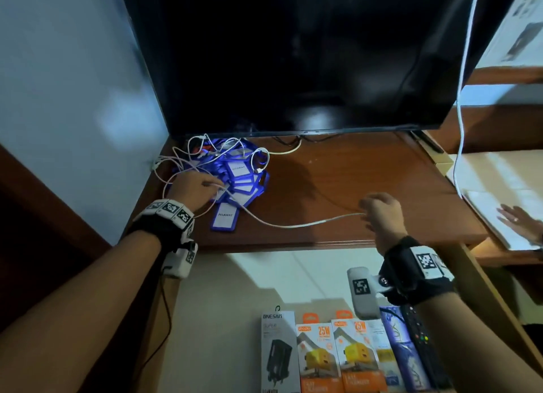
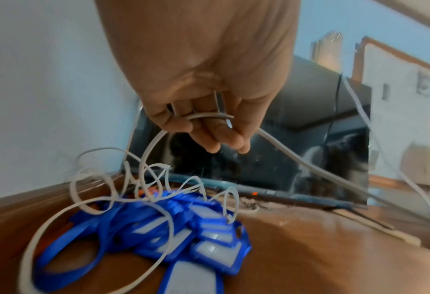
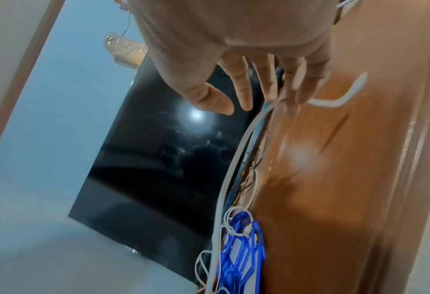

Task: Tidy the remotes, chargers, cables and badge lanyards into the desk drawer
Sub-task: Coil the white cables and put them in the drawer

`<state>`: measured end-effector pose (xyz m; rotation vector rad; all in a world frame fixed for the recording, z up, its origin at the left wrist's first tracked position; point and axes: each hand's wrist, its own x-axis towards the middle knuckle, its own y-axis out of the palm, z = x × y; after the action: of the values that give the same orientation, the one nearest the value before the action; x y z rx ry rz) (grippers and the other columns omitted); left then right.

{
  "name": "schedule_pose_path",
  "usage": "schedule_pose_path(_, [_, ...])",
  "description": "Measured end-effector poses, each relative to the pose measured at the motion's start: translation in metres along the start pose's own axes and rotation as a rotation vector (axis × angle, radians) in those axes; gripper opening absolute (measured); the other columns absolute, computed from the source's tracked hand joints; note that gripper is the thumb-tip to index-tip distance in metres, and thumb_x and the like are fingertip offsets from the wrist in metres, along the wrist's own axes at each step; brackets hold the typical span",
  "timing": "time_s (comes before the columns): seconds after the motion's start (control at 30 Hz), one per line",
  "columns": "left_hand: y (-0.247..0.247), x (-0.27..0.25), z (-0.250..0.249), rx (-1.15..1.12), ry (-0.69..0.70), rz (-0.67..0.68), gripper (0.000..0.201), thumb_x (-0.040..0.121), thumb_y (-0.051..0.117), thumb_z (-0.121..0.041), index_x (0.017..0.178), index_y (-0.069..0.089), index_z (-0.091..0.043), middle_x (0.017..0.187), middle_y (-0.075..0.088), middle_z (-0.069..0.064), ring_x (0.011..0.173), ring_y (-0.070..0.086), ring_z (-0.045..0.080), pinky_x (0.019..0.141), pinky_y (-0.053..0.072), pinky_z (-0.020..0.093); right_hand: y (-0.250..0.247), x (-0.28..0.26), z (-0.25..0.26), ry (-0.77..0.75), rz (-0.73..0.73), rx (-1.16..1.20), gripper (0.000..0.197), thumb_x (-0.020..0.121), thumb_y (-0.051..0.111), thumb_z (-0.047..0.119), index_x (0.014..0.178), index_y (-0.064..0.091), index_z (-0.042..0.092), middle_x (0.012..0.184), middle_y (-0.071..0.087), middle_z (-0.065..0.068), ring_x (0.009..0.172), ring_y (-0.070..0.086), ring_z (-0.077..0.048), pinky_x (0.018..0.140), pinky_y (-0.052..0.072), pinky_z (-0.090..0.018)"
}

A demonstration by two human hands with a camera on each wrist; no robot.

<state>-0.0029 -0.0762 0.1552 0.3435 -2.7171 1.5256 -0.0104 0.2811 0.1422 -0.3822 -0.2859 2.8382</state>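
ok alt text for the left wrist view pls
A left hand holds a loop of white cable in its curled fingers, above a pile of blue badge holders and lanyards tangled with thin white cables on a brown desk. A dark TV screen stands behind.

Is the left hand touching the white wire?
Touching. The left wrist view shows the left hand with its fingers curled round the white cable, which loops across them.
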Motion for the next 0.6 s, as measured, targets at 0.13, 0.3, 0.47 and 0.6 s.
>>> schedule_pose_path(0.13, [-0.012,-0.002,-0.045,-0.022,0.202,-0.141,0.018,0.083,0.061,-0.012,0.089,0.078,-0.015,0.084,0.075,0.005,0.074,0.065,0.021,0.069,0.047,0.026,0.031,-0.018,0.022,-0.154,0.165,0.012,0.020,0.084,0.061,0.009,0.103,0.061,0.015,0.107,0.065,-0.007,0.093,0.061,-0.020,0.074,0.049,-0.030])
schedule_pose_path(0.3, [-0.014,-0.020,-0.094,-0.093,0.361,-0.151,0.021,0.084,0.059,-0.024,0.093,0.077,-0.019,0.086,0.075,-0.002,0.071,0.065,0.011,0.070,0.050,0.021,0.081,-0.041,0.043,-0.343,0.444,-0.051,0.048,0.064,0.069,0.033,0.110,0.057,0.026,0.115,0.061,0.002,0.105,0.060,-0.020,0.092,0.046,-0.034])
schedule_pose_path(0.47, [-0.011,-0.037,-0.106,-0.092,0.407,-0.098,0.017,0.082,0.060,-0.020,0.086,0.077,-0.018,0.072,0.071,-0.001,0.062,0.054,0.007,0.060,0.042,0.017,0.103,-0.050,0.047,-0.361,0.499,-0.157,0.016,0.084,0.059,0.020,0.068,0.064,0.015,0.066,0.064,-0.007,0.064,0.060,-0.023,0.058,0.043,-0.030])
schedule_pose_path(0.6, [-0.004,-0.037,-0.075,0.073,0.279,-0.002,0.029,0.088,0.051,-0.035,0.082,0.072,-0.015,0.067,0.066,0.003,0.065,0.060,0.021,0.061,0.051,0.039,0.088,-0.048,0.045,-0.260,0.463,-0.115,0.036,0.093,0.055,0.013,0.057,0.057,0.009,0.048,0.057,-0.007,0.041,0.050,-0.024,0.040,0.035,-0.021])
